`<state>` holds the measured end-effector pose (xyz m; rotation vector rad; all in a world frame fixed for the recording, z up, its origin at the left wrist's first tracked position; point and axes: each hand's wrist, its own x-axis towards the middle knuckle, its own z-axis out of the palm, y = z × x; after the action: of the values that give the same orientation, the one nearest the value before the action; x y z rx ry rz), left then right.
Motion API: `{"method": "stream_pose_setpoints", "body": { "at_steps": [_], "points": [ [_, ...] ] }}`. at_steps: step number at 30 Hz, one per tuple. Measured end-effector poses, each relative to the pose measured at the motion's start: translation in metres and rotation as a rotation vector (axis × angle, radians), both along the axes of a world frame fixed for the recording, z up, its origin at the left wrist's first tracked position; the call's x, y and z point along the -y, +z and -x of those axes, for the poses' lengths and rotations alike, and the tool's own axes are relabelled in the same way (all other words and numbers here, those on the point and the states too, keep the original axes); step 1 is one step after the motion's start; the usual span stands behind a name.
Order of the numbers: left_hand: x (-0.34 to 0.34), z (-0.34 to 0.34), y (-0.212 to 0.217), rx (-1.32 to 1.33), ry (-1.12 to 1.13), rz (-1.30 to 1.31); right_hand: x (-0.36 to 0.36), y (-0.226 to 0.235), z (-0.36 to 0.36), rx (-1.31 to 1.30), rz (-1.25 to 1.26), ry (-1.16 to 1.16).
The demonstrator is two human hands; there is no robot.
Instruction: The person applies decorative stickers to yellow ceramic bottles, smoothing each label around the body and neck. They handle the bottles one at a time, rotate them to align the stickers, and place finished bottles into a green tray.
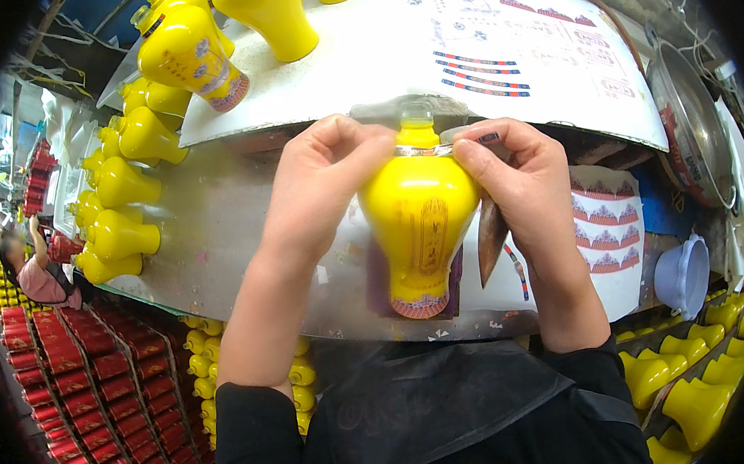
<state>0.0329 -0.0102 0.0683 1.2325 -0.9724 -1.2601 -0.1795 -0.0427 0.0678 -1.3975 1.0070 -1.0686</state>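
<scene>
A glossy yellow bottle (410,202) stands in front of me, with a clear top, a printed panel on its body and a patterned band round its foot. My left hand (326,173) is closed in a pinch at the left of its neck. On the other side, my right hand (522,178) pinches the end of a narrow decal strip (423,151) that runs across the neck. A brown pointed piece (490,245) shows beneath my right palm; its upper part is hidden. A dark purple pad (380,276) lies under the bottle.
Decal strips (482,76) lie on a raised white board (369,25). A printed decal sheet (606,218) is at right, near a lavender bucket (682,275) and a metal basin (694,125). Yellow bottles (127,182) line the left; red boxes (104,368) fill lower left. A person (41,274) sits beyond.
</scene>
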Motion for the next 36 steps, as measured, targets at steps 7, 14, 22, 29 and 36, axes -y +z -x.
{"method": "stream_pose_setpoints", "body": {
  "at_steps": [7,14,22,29,36],
  "points": [
    [-0.012,-0.007,0.006,-0.049,-0.064,0.11,-0.018,0.014,0.004,0.061,0.001,0.057],
    [-0.016,-0.005,0.007,0.008,-0.105,0.163,-0.016,0.016,0.003,-0.005,-0.039,0.067],
    [-0.017,-0.004,0.009,0.045,-0.092,0.119,-0.011,0.016,0.004,-0.038,-0.045,0.089],
    [-0.015,-0.002,0.011,-0.116,-0.113,0.057,-0.012,0.019,0.006,-0.042,-0.074,0.098],
    [-0.012,-0.002,0.013,-0.107,-0.108,0.058,-0.006,0.017,0.005,-0.064,-0.077,0.105]
  ]
}}
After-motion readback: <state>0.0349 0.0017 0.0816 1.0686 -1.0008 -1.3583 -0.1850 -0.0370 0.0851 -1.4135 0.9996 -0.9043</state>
